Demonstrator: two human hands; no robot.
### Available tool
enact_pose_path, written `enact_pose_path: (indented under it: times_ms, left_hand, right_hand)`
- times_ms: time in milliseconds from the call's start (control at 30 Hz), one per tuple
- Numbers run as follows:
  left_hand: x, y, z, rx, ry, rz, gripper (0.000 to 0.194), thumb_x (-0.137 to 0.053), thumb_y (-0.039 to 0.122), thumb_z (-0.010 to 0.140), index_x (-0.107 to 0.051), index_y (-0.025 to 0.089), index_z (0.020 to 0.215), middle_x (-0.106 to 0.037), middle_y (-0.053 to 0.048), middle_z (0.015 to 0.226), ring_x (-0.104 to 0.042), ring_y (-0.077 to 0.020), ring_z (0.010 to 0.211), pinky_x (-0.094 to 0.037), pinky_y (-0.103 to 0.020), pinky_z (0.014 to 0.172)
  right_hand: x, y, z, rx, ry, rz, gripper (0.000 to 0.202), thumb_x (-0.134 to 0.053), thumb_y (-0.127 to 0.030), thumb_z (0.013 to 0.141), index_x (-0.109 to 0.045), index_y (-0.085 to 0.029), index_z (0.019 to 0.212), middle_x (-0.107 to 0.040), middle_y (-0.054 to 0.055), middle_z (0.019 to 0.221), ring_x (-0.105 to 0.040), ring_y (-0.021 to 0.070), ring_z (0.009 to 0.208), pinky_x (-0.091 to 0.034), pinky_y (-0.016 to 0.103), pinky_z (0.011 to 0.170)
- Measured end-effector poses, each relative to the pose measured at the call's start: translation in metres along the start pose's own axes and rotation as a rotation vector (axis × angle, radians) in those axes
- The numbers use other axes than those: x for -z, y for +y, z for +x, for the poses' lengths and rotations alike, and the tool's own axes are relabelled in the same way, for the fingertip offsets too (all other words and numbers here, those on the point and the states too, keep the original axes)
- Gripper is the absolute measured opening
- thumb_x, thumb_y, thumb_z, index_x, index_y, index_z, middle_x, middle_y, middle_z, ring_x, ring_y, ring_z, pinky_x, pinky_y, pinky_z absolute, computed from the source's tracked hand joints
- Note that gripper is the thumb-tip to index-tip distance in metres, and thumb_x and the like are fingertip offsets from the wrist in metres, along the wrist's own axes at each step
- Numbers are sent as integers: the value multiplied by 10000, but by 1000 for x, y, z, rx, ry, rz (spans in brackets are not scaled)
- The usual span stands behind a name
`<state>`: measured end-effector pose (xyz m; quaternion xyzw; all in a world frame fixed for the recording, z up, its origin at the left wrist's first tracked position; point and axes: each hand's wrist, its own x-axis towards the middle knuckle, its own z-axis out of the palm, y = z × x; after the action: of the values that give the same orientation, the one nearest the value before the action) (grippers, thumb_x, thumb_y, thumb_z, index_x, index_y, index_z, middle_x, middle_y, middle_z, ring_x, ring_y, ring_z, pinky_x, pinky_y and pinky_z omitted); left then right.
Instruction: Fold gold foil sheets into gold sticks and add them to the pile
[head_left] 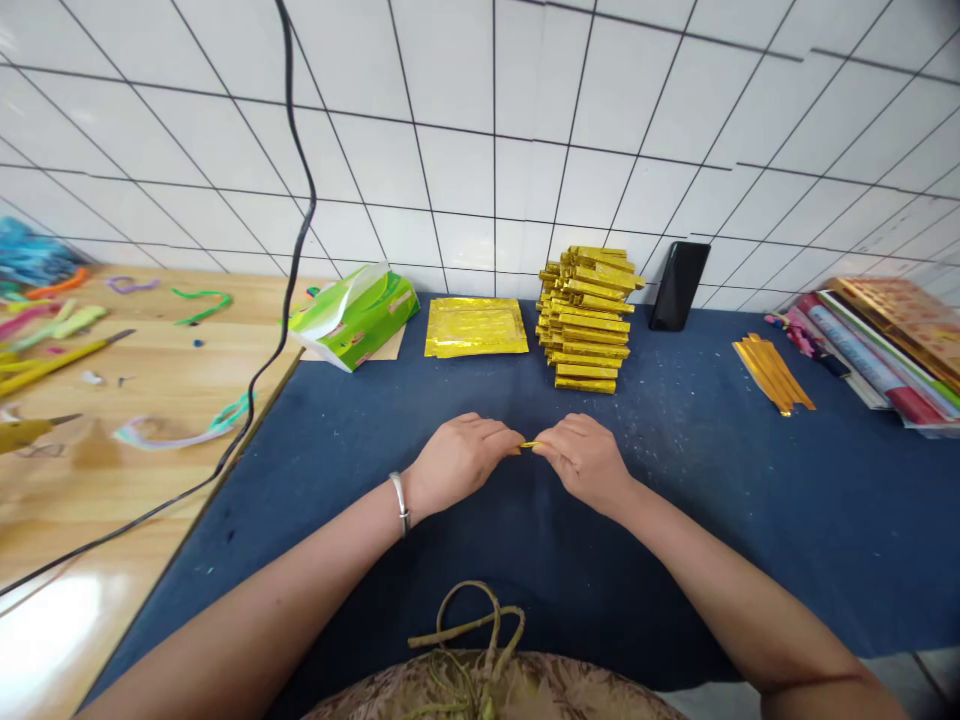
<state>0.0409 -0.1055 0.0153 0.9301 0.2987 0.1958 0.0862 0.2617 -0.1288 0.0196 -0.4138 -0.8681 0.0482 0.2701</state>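
Over the middle of a dark blue tabletop (637,610), left hand (465,460) and right hand (589,460) nearly meet, fingertips pinched closed on opposite ends of a small gold strip (529,444). Only a short middle piece shows; the fingers hide the rest. Silver bracelet (400,503) on the left wrist. Nearer the body, a looped cord (495,625) at the clothing.

Beyond the right hand: stack of gold sticks (589,335), uneven, standing between hand and wall. Left of it, a flat gold packet (477,327), then a green tissue pack (356,315). Right of the stack, a black phone (679,287) leans on the white tiled wall (450,130). Farther right, flat gold pieces (774,375) lie near a pile of books (889,340).

To the left, a black cable (300,245) hangs across the view, passing in front of a wooden table (157,370) strewn with coloured bits, some blurred.
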Motion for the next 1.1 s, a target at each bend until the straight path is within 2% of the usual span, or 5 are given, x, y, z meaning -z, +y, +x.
enact_pose_path:
  times_ms: [233,400,633,867,1100]
  left_hand:
    - [7,-17,-9,66,51,16,223,-403,130,909,-586,164,1031,-651,-61,954,-603,-158,873,-490,-296,793]
    - [11,-15,-9,19,41,156,246,-417,85,872,-594,166,1023,-636,-61,882,-590,-177,856,-481,-319,790]
    - [23,-21,-12,75,44,181,233,-434,106,872,-605,166,1018,-640,-56,870,-597,-178,818,-478,-320,765]
    - [24,-50,-16,447,374,-380,220,-573,332,849,-604,186,1011,-675,-22,894,-636,-128,739,-506,-256,718]
    - [18,-63,-17,504,360,-992,235,-655,300,778,-610,134,939,-672,-40,817,-635,-132,740,-523,-256,689]
  right_hand:
    - [-5,13,0,-29,-4,-14,202,-444,-277,937,-621,-182,916,-667,34,843,-555,158,788,-400,308,759]
    - [-4,-4,14,11,-55,-240,239,-509,-299,904,-584,-153,1077,-655,95,990,-533,226,955,-374,361,794]
    - [-19,-20,50,140,-122,-354,206,-414,-179,930,-609,-174,866,-628,25,681,-553,149,661,-326,309,641]
    - [-39,-4,77,45,-97,-267,239,-389,-268,956,-612,-198,1005,-699,32,874,-621,137,794,-357,263,686]
    - [-50,12,75,-8,-169,-118,251,-386,-254,955,-618,-184,1023,-701,40,889,-631,140,800,-399,240,700]
